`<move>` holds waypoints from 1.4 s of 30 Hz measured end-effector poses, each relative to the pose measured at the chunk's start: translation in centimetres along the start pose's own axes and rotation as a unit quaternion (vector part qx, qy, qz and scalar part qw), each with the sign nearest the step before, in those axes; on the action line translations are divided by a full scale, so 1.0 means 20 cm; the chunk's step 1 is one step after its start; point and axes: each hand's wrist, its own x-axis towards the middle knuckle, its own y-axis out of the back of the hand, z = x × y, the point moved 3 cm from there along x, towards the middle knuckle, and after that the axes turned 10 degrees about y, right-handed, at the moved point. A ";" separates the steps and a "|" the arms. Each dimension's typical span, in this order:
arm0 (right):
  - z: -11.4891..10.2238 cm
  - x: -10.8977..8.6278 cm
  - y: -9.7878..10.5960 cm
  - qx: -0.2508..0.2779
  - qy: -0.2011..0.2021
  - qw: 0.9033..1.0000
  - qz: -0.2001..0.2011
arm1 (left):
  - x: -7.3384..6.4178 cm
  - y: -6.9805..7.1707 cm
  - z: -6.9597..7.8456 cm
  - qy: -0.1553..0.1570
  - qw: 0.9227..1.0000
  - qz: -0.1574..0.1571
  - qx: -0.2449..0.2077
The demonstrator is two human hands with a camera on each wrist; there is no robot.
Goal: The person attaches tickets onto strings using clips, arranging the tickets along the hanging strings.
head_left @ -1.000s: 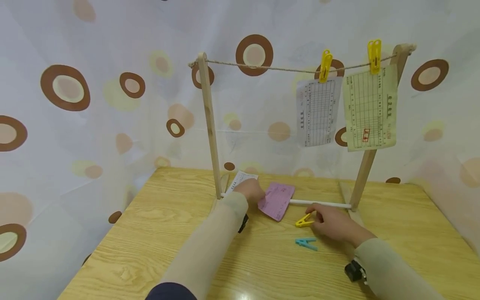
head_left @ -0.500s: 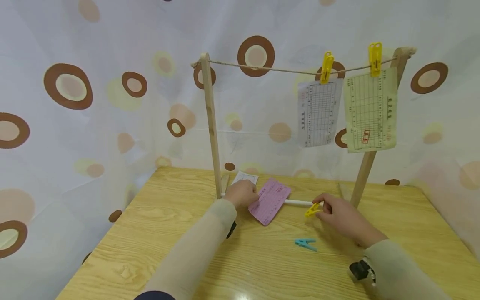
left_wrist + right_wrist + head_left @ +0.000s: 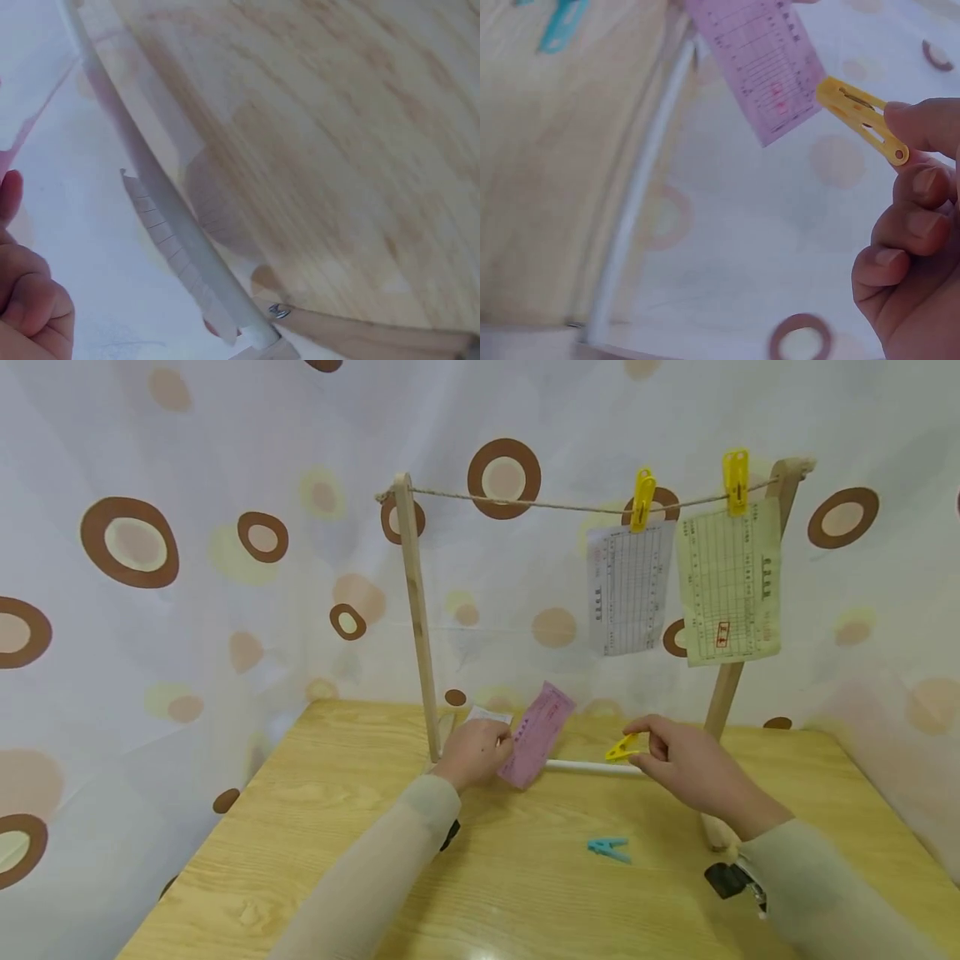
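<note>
A pink printed slip [image 3: 537, 737] is pinched by its lower left side in my left hand [image 3: 476, 752], raised and tilted above the table. My right hand [image 3: 693, 772] pinches a yellow clothespin [image 3: 621, 749] between thumb and fingers, to the right of the slip and apart from it in the head view. The right wrist view shows the clothespin's [image 3: 862, 118] tip overlapping the slip's edge; whether they touch I cannot tell. Behind my left hand lies a white printed slip [image 3: 489, 715], partly hidden. A teal clothespin [image 3: 609, 849] rests on the table nearer the body.
A rope [image 3: 517, 503] runs between two wooden posts [image 3: 418, 618]. On its right half, yellow clothespins [image 3: 642, 500] hold a whitish printed sheet [image 3: 630, 589] and a pale green one [image 3: 729, 585]. A white rod [image 3: 592, 767] joins the posts low down.
My left hand has lifted the pink slip, turning it more upright. My right hand has raised the yellow clothespin off the table. The teal clothespin stays put.
</note>
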 end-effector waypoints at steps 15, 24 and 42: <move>-0.46 0.21 0.51 -0.165 0.104 0.978 0.069 | -0.07 0.19 0.04 -0.061 0.986 0.124 -0.091; -0.61 0.32 0.71 -0.177 0.103 0.977 0.068 | -0.07 0.29 0.05 -0.115 0.964 0.188 -0.146; -0.78 0.61 0.98 -0.243 0.132 0.957 0.088 | -0.03 0.57 0.13 -0.157 0.947 0.216 -0.179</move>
